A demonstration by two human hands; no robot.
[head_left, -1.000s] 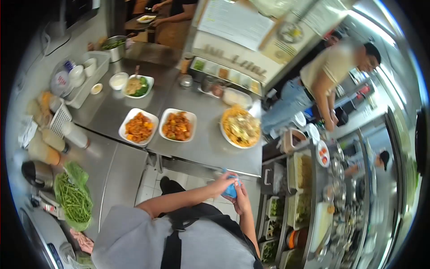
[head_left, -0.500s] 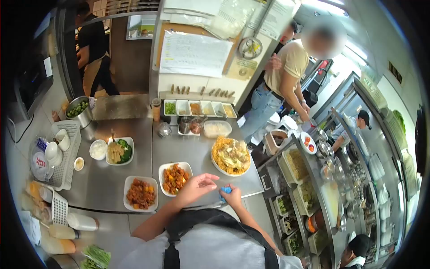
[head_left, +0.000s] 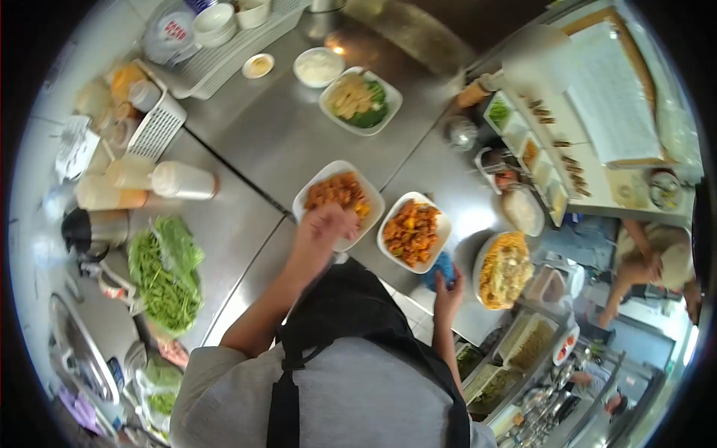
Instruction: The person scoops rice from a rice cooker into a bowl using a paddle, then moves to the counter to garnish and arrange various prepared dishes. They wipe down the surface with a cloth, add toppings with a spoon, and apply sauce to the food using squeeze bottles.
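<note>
My left hand (head_left: 328, 228) is over the near edge of a square white bowl (head_left: 302, 205) of saucy red-brown meat pieces (head_left: 336, 190). Its fingers are stretched out and slightly blurred, with nothing visible in them; whether they touch the bowl I cannot tell. In my right hand (head_left: 448, 293) is a crumpled blue cloth (head_left: 441, 267), held at the counter's front edge. Just beyond the cloth stands a second white bowl (head_left: 446, 233) with similar red-orange food (head_left: 411, 233). To the right of that hand is a large plate of noodles (head_left: 502, 270) with a pale topping.
Further back are a bowl with broccoli (head_left: 373, 112), a bowl of white rice (head_left: 320, 66) and a garnish tray (head_left: 530, 153). Squeeze bottles (head_left: 183, 181) and bagged greens (head_left: 166, 272) stand at left. Another person's hand (head_left: 173, 351) shows lower left; a co-worker (head_left: 653, 257) stands at right.
My view has turned to the left, bringing the greens and bottles further into sight. My left hand has moved over the left meat bowl. The blue cloth stays in my right hand.
</note>
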